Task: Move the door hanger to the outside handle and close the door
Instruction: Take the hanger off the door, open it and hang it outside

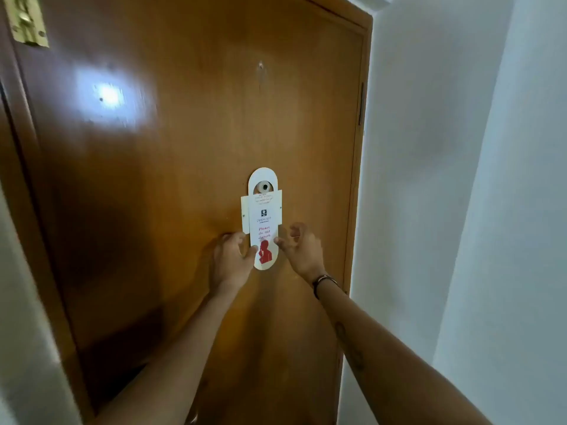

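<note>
A white door hanger (263,222) with red "Please do not disturb" lettering and a red figure hangs from a small round peg (264,187) in the middle of a brown wooden door (153,179). My left hand (231,259) touches the hanger's lower left edge with thumb and fingers. My right hand (302,248) is at its lower right edge, fingers curled, fingertips just touching the card. No door handle is in view.
A brass latch plate (26,21) sits at the door's top left. The door frame (357,148) runs down the right side, with a white wall (460,210) beyond it. A white wall edge fills the lower left corner.
</note>
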